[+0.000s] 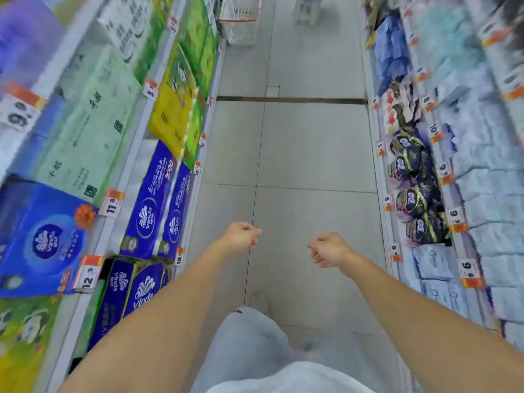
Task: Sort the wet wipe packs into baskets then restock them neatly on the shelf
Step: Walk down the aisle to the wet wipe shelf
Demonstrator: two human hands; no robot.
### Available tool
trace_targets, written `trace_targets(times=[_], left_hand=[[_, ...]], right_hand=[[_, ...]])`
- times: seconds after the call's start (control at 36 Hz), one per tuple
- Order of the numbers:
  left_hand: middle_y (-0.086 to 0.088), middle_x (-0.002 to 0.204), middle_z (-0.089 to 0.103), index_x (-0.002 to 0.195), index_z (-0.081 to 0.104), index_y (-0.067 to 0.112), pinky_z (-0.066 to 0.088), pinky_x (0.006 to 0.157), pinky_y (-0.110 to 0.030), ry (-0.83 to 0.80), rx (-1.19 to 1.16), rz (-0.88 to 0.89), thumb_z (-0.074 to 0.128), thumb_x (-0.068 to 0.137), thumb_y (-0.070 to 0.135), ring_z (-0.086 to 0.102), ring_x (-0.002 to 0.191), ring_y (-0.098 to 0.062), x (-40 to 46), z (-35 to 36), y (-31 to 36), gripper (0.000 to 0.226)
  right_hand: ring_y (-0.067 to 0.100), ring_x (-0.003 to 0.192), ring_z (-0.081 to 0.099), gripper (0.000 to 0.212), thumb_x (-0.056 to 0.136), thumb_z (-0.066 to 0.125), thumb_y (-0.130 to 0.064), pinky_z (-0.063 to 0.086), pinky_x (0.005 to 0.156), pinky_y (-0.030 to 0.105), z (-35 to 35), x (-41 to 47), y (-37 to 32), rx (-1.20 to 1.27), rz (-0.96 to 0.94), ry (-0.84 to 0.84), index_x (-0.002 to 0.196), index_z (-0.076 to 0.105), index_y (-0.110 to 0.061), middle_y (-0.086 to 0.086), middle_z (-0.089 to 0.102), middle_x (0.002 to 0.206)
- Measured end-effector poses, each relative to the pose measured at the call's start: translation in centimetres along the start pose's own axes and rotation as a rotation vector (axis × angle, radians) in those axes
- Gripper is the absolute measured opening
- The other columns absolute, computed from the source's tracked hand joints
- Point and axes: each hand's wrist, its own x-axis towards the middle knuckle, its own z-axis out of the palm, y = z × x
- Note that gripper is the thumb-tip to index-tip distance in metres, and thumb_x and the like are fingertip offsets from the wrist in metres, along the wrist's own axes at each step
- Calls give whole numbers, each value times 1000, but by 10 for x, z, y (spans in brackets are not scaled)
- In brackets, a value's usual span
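Walking: down the aisle toward the basket (pixel 241 22)
Hands: left hand (pixel 241 236), right hand (pixel 330 249), fingers curled, holding nothing
Progress: sorting apparently not begun

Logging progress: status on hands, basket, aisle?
Left hand and right hand curled, holding nothing. White basket on floor far ahead by left shelf. Aisle floor between is bare.

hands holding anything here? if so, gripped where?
Nothing held. The left hand and right hand are both curled and empty over the aisle floor; the white basket stands far ahead, untouched.
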Motion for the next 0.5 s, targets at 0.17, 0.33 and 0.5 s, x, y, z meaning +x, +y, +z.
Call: trace_targets(times=[0.17,0.33,0.5], left_hand=[[-2,81,65,92,61,15,41,52,-20,-4,42,17,61,97,28,59,68,-13,95,-31,145,14],[2,81,66,89,62,19,43,58,-21,-54,91,48,60,98,33,64,77,-14,203,-44,285,18],[1,78,64,95,63,15,43,66,-26,36,-11,45,62,97,29,63,75,-17,280,-75,396,14]], right_hand=[[21,61,55,10,90,61,-16,44,55,25,-81,83,-108,-22,-28,52,81,62,-12,10,61,74],[19,52,52,20,91,59,-15,40,48,21,-170,201,-203,-57,-31,52,71,56,-15,10,60,71],[24,66,57,13,93,60,-19,46,57,27,-264,285,-309,-127,-36,15,82,59,-12,12,61,79]])
